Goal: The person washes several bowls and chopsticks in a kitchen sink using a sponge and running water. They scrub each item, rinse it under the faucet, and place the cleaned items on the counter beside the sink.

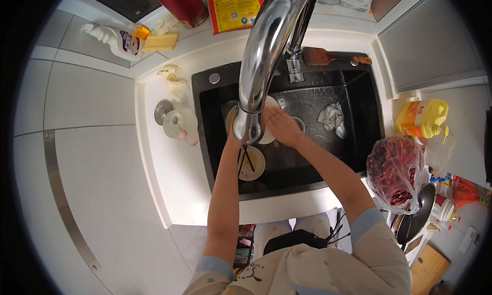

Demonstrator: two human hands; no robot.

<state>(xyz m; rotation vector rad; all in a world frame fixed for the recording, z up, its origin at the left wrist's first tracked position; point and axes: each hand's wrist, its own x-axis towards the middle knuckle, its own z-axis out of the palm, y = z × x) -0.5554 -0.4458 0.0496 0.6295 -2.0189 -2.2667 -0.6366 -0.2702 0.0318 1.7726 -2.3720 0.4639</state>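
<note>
My right hand [283, 125] lies with its fingers stretched out against a white dish [273, 101], probably a plate or bowl, over the black sink [219, 190]. Most of my left hand [233, 139] is hidden behind the chrome faucet [258, 60], so its grip cannot be seen. Below the left wrist a white bowl [256, 172] with yellowish residue stands in the sink. Dark chopsticks [250, 159] rest in that bowl. Part of another yellowish dish [230, 118] shows left of the faucet head. A crumpled grey cloth [332, 119] lies on the sink floor at right.
A wooden spatula [322, 57] lies along the sink's back rim. On the left counter are a glass jar [177, 122] and a metal lid [163, 111]. At right stand a yellow pump bottle [419, 117] and a plastic bag of dried red chillies [396, 172], beside a dark pan [417, 216].
</note>
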